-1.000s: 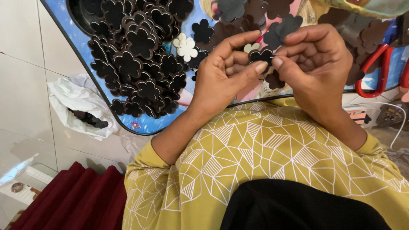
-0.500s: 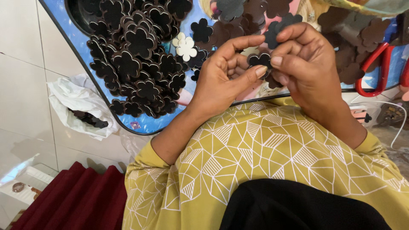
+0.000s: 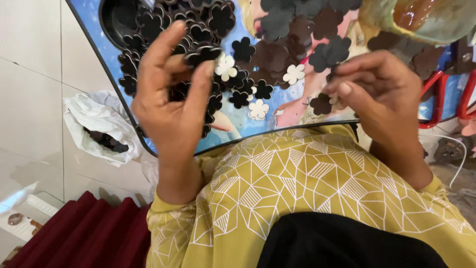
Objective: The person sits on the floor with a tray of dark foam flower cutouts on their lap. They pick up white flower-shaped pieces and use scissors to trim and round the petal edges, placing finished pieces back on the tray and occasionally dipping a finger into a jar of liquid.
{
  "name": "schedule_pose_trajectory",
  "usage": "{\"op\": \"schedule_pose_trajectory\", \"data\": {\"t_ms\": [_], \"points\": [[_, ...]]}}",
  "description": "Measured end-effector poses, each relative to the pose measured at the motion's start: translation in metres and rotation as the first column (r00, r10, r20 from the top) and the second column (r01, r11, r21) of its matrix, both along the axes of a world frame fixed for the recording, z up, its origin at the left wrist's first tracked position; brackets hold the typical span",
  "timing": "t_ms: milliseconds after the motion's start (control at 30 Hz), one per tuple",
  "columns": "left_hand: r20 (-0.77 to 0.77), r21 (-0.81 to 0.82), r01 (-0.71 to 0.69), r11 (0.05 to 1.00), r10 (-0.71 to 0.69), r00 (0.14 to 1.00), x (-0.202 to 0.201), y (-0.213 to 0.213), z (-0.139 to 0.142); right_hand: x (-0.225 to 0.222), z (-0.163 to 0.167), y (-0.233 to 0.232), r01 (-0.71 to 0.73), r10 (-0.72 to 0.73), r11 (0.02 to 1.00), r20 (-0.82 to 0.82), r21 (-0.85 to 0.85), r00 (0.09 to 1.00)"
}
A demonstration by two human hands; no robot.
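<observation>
A blue picture tray (image 3: 233,130) is lying over white floor tiles (image 3: 29,99), strewn with dark flower cutouts (image 3: 198,30). The left hand (image 3: 171,104) is pinching one black flower piece (image 3: 202,51) between thumb and fingers above the pile. The right hand (image 3: 382,94) is closing its fingertips on another dark flower (image 3: 321,103) near the tray's edge.

Three white flower cutouts (image 3: 258,109) lie among dark flower cutouts (image 3: 244,49) too many to count, plus two hands (image 3: 171,114).

Matt, dark, flower-shaped foam-like cutouts (image 3: 198,34) lie on a glossy blue printed plastic-looking tray (image 3: 238,130); beside it, crinkled white plastic bag (image 3: 94,119) on smooth shiny white floor tiles (image 3: 29,89)
</observation>
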State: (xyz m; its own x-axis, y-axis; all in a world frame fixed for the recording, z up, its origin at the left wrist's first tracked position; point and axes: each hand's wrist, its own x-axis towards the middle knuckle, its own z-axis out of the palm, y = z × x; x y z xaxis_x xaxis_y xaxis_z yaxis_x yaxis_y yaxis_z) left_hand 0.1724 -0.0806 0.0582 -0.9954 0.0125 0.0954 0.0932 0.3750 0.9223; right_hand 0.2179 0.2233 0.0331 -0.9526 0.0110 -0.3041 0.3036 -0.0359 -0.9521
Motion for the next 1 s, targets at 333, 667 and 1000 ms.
{"op": "schedule_pose_trajectory", "data": {"t_ms": [333,667,1000], "points": [[-0.202,-0.599,-0.029,0.800,-0.116,0.973,-0.021,0.002,-0.005,-0.002,0.023,0.055,0.168,0.235,0.623,-0.388,0.764,0.891],[-0.144,-0.638,0.116,0.761,-0.266,0.953,-0.031,0.036,-0.021,-0.053,0.027,0.056,0.167,0.618,0.060,-0.168,0.984,0.768],[-0.116,-0.660,0.101,0.745,-0.233,0.966,-0.032,0.029,-0.023,-0.061,0.019,0.057,0.162,0.634,0.029,-0.143,0.986,0.760]]}}
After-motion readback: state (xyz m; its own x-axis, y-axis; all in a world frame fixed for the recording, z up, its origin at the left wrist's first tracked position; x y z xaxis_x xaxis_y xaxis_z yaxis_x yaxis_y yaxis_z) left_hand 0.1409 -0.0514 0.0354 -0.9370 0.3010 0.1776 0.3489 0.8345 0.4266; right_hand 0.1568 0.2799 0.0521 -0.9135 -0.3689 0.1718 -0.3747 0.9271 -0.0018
